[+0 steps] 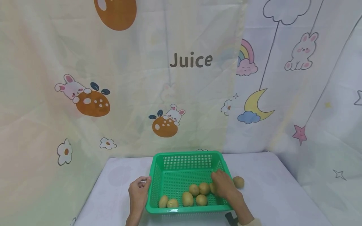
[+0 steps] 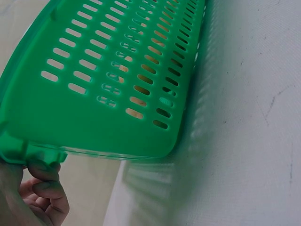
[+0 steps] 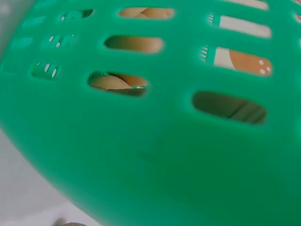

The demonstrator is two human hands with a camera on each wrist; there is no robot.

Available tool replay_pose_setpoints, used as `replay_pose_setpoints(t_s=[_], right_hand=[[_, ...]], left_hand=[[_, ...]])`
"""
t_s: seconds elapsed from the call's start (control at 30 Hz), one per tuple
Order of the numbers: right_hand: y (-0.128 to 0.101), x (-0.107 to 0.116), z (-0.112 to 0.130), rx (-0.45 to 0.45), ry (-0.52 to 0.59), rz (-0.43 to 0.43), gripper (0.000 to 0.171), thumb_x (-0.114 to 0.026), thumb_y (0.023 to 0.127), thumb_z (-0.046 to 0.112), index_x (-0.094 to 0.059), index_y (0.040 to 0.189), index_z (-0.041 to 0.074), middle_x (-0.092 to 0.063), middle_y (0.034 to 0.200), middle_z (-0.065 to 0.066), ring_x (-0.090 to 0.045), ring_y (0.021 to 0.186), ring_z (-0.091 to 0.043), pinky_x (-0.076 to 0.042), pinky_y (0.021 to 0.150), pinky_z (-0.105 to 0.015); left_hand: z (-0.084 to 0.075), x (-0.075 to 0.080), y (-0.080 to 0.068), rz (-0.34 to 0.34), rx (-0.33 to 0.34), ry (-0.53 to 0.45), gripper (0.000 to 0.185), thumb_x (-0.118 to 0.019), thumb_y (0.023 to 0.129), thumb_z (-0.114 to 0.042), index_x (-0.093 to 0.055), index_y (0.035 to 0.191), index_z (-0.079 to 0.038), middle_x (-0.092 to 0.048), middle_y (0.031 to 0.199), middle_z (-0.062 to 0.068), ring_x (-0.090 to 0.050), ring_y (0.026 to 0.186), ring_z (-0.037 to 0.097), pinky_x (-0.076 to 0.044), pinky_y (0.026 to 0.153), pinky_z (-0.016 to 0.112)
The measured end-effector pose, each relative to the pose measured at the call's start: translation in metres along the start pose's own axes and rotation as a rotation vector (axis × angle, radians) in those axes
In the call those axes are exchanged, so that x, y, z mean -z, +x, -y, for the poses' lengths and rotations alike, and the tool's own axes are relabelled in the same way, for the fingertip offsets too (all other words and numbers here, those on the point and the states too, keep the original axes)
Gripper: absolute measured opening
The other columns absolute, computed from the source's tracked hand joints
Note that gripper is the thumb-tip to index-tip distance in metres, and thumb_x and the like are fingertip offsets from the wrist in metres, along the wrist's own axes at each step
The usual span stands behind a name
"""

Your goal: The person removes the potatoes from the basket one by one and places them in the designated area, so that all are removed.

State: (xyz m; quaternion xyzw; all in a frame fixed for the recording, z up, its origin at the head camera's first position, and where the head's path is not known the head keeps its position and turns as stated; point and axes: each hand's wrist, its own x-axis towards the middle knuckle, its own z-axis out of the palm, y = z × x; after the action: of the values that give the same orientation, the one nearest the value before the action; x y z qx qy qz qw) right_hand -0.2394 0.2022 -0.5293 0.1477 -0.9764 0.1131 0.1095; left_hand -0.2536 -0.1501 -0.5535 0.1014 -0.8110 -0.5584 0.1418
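Note:
A green plastic basket (image 1: 169, 209) with slotted walls stands on the table, several yellow-brown potatoes (image 1: 188, 199) lying toward its front. At its left rim my left hand (image 1: 139, 191) grips the edge; in the left wrist view the curled fingers (image 2: 48, 190) of that hand are at the rim's corner. My right hand (image 1: 224, 185) reaches over the right wall into the basket, its bent fingers around a potato (image 1: 212, 188) that is partly hidden by them. The basket's green wall (image 3: 155, 155) fills the right wrist view and hides this hand's grasp.
Outside the basket, one more potato (image 1: 238, 182) lies on the white-covered table (image 1: 263, 175) by the right wall. Behind and beside the table hangs a printed cloth (image 1: 195, 94) with rabbits and fruit. Near my right forearm is a black strap end (image 1: 231, 219).

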Motion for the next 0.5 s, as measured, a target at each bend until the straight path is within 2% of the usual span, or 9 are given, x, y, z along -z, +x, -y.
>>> replay_pose_setpoints(t_s=[0.33,0.5], right_hand=[[-0.0011,-0.0004,-0.0003,0.038,0.01,-0.059,0.043,-0.081,0.075,-0.022,-0.055,0.078,0.012,-0.046,0.072,0.005,-0.037,0.073,-0.011,-0.046,0.071,-0.032],[-0.0017,0.0006,0.0001,0.038,0.023,-0.07,0.043,-0.079,0.079,-0.02,-0.052,0.076,0.013,-0.043,0.071,0.006,-0.035,0.073,-0.01,-0.044,0.07,-0.031]], left_hand=[[0.0,0.001,0.0005,0.006,0.003,0.004,0.027,-0.071,0.106,-0.019,-0.078,0.113,0.006,-0.072,0.066,0.005,-0.062,0.054,0.014,-0.05,0.05,0.022],[-0.0005,0.0009,0.0001,0.005,-0.006,0.002,0.027,-0.072,0.106,-0.019,-0.079,0.112,0.006,-0.071,0.065,0.005,-0.059,0.052,0.012,-0.049,0.05,0.023]])
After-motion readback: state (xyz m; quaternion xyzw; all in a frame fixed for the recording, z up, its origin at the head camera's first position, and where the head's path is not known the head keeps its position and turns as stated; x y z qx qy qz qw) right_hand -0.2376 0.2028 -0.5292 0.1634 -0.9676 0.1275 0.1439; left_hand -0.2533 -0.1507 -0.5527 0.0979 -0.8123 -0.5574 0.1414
